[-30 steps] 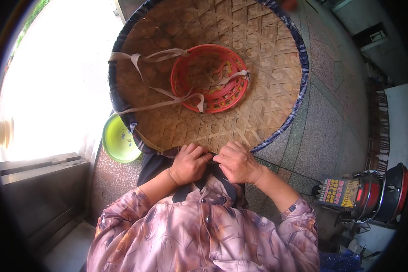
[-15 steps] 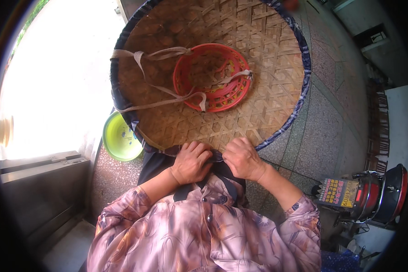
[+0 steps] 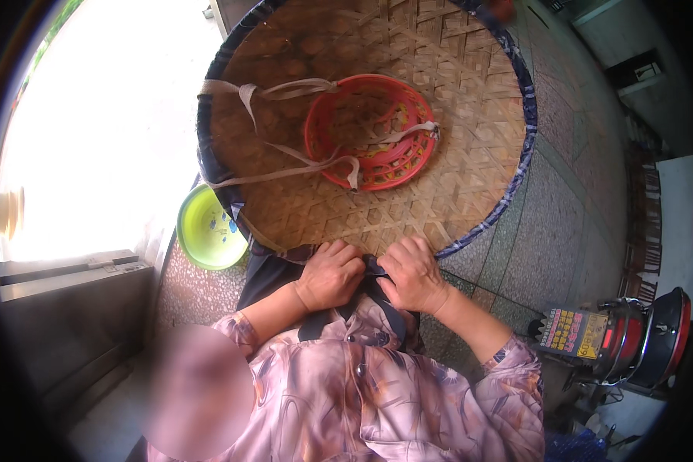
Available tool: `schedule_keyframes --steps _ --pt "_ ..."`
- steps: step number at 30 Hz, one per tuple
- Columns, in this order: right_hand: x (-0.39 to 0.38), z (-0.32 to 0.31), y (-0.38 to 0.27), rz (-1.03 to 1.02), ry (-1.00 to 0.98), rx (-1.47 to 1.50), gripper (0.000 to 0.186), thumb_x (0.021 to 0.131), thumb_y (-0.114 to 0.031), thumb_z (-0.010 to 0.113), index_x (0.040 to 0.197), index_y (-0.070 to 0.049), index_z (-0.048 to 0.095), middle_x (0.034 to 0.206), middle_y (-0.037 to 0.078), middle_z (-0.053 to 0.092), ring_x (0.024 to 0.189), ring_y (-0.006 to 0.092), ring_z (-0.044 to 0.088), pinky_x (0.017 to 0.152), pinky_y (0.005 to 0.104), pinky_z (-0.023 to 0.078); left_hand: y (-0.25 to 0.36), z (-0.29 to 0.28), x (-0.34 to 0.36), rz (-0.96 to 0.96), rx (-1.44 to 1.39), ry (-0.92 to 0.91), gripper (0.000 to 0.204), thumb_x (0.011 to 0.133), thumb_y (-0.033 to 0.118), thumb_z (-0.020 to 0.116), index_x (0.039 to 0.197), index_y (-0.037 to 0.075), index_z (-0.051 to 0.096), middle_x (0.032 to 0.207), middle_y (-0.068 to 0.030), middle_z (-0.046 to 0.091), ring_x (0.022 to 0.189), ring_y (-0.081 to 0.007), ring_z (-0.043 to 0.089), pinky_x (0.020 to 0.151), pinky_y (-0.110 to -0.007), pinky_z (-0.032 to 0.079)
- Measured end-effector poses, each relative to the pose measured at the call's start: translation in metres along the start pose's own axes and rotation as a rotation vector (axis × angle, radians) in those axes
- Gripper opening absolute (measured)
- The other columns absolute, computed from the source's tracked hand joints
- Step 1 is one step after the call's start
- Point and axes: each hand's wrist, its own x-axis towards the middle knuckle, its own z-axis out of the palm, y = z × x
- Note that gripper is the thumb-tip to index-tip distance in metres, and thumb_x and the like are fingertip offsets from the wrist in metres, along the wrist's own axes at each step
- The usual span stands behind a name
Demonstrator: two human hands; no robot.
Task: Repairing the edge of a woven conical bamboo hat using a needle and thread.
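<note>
Nearest us, behind both hands, is our pink patterned shirt [image 3: 316, 393]. Our left hand [image 3: 331, 275] is closed, fingers curled over the near edge of the big woven tray [image 3: 477, 169]. Our right hand [image 3: 413, 274] sits just beside it, fingers bent and thumb drawn in, pinching the dark cloth binding [image 3: 373, 267] that shows between the two. We cannot make out the fingertips under the edge. The tray lies directly beyond our hands, touching them at its near rim and spreading away to either side. Inside it, straight ahead of the hands and well apart from them, rests a red openwork basket [image 3: 396, 179]; a pale strap [image 3: 300, 88] runs from it to the tray's left rim. Beyond the left hand, out to its left, a green basin [image 3: 196, 231] stands on the speckled floor [image 3: 558, 192]. Farther off, well right of the right hand, we see a red-and-black vehicle [image 3: 627, 339].
</note>
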Motion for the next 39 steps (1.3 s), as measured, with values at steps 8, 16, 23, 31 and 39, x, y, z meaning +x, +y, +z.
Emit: schedule_keyframes --steps 8,16,23,31,39 --pt "-0.007 0.009 0.007 -0.020 0.011 -0.009 0.013 0.074 -0.013 0.071 0.080 -0.010 0.060 0.087 0.008 0.056 0.091 0.0299 0.056 0.088 0.0436 0.041 0.002 0.000 0.000 -0.022 0.006 0.012 0.029 0.074 0.015 0.077 0.102 0.012 0.068 0.095 -0.0051 0.062 0.091 -0.0280 0.059 0.077 -0.040 0.046" --pt "-0.006 0.005 0.006 -0.030 0.012 0.040 0.011 0.076 -0.011 0.071 0.081 -0.009 0.062 0.088 0.008 0.056 0.092 0.0297 0.057 0.091 0.0441 0.042 -0.002 0.001 -0.002 0.037 -0.001 0.019 0.023 0.074 0.014 0.080 0.095 0.015 0.071 0.089 -0.0029 0.061 0.085 -0.0264 0.059 0.073 -0.039 0.044" --pt "-0.010 0.012 0.004 -0.040 0.042 -0.009 0.009 0.079 -0.012 0.070 0.084 -0.008 0.064 0.088 0.008 0.056 0.092 0.0295 0.056 0.095 0.0450 0.041 -0.001 -0.006 0.002 -0.034 -0.046 -0.066 0.011 0.078 0.017 0.073 0.090 0.015 0.072 0.095 -0.0014 0.061 0.095 -0.0247 0.058 0.081 -0.040 0.042" --pt "-0.002 0.011 0.001 0.014 -0.026 0.037 0.007 0.081 -0.014 0.067 0.078 -0.008 0.064 0.086 0.010 0.056 0.091 0.0310 0.056 0.096 0.0467 0.040 0.001 -0.009 0.005 -0.086 -0.038 -0.155 0.013 0.078 0.020 0.076 0.089 0.015 0.071 0.103 -0.0028 0.062 0.101 -0.0267 0.057 0.086 -0.041 0.042" --pt "-0.001 0.018 0.000 0.065 0.040 -0.122 0.013 0.073 -0.015 0.072 0.078 -0.008 0.062 0.087 0.011 0.056 0.092 0.0338 0.055 0.100 0.0510 0.039 0.008 0.006 0.007 -0.165 0.015 -0.012 0.013 0.077 0.022 0.076 0.080 0.011 0.069 0.102 -0.0048 0.062 0.101 -0.0284 0.056 0.085 -0.044 0.042"
